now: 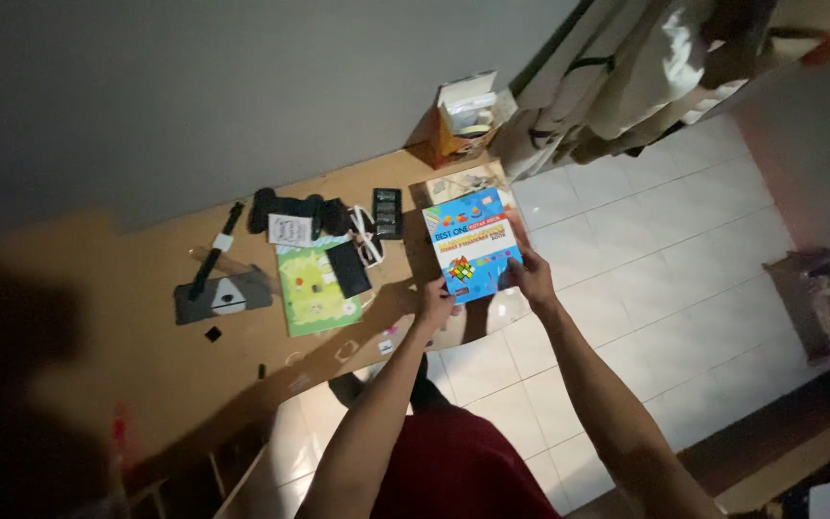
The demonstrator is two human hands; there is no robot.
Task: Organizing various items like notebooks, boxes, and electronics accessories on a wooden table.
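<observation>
Blue, glossy booklet (473, 245) w/ a bright printed cover (a multicoloured puzzle cube pictured near its lower edge) is held up between both hands, over the edge where the brown desk (146, 327) meets the white tiled floor (646, 240). Left hand (434, 303) pinches the lower left corner, fingers closed on it; right hand (530, 279) grips the lower right edge, thumb on the cover. Both are closed on the booklet, arms stretched out from a red-clad lap below.

Risk, as I judge it: the grip sits only on the bottom corners, so the thin booklet could flop or slip out and drop to the tiles, or clip the stuff lying just left of the left hand. Light is dim too, so edges are hard to read.

Around: just left of the left hand lies a green sheet (314, 284) w/ a dark flat card (348, 269) on top. Beyond it, farther from the hands, a small white printed card (290, 230), a black lumpy item (285, 207) (can't tell what it is), white-framed glasses (367, 245) and a small dark palette-like case (387, 211). Well to the left, a grey pouch (223, 298) w/ a black strap (213, 255) across it. Past the booklet's top, an open orange-and-white carton (458, 120) stands by the wall, and pale hanging cloth (626, 77) is beyond the right hand. The desk clutter crowds any spot left of the hands.
</observation>
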